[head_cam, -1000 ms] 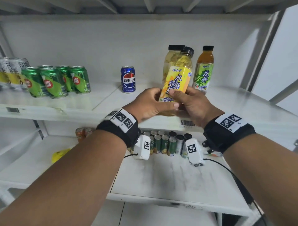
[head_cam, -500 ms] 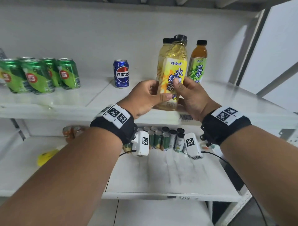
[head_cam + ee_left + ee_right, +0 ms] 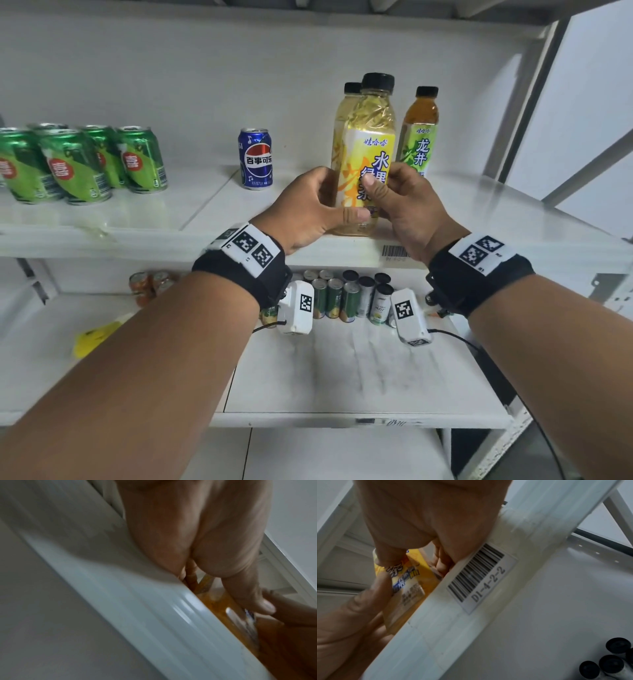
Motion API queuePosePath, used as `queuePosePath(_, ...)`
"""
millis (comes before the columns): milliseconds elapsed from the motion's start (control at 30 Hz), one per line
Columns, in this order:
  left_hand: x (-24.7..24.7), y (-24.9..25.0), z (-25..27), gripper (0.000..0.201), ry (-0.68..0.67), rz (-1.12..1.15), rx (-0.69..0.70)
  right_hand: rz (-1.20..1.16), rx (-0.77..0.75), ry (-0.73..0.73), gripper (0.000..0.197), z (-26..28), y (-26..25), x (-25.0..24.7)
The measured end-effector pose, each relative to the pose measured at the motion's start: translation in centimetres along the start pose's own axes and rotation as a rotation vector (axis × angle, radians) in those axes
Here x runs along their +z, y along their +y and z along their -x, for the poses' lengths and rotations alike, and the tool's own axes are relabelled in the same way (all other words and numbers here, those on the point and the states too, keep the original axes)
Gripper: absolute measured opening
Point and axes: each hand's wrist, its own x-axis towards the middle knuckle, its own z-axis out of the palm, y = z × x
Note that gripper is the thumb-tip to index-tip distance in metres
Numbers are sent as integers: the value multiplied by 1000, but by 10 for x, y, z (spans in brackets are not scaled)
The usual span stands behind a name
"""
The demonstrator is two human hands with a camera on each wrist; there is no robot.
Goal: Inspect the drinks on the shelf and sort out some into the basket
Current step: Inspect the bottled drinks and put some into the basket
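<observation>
A tall bottle with a yellow label (image 3: 371,150) and black cap stands upright at the front edge of the upper shelf (image 3: 513,219). My left hand (image 3: 310,207) grips its lower left side, thumb across the front. My right hand (image 3: 399,202) grips its right side, thumb pressed on the label. In the right wrist view the yellow label (image 3: 407,577) shows between thumb and fingers, just above the shelf lip (image 3: 436,615). The left wrist view shows the bottle's amber base (image 3: 221,605) under my thumb. No basket is in view.
A second yellow bottle (image 3: 344,116) stands right behind the held one, a green-label tea bottle (image 3: 419,137) to its right. A blue Pepsi can (image 3: 256,158) and several green cans (image 3: 82,164) sit left. Small cans (image 3: 346,296) crowd the lower shelf; a yellow object (image 3: 94,337) lies left.
The bottle went from tilted and lifted to upright, its base now at the shelf's front edge. Both hands kept their grip and moved down with it.
</observation>
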Motion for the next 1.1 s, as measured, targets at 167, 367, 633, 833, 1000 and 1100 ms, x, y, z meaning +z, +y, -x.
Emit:
queuePosePath(167, 2, 0, 2, 67, -16, 52, -21, 8, -14, -21, 57, -1, 4, -2)
queuePosePath(367, 2, -2, 0, 53, 10, 14, -23, 23, -31, -21, 33, -6, 9, -6)
queuePosePath(633, 11, 5, -3, 46, 51, -88, -41, 83, -4, 36, 31, -4, 5, -4)
queuePosePath(833, -1, 37, -12, 44, -10, -265, -31, 186, 10, 13, 50, -21, -32, 0)
queuePosePath(1000, -11, 52, -30, 25, -71, -452, -31, 317, -27, 30, 53, -38, -53, 6)
queuePosePath(1100, -14, 58, -45, 22, -91, -475, -21, 433, -54, 19, 51, -51, -60, -5)
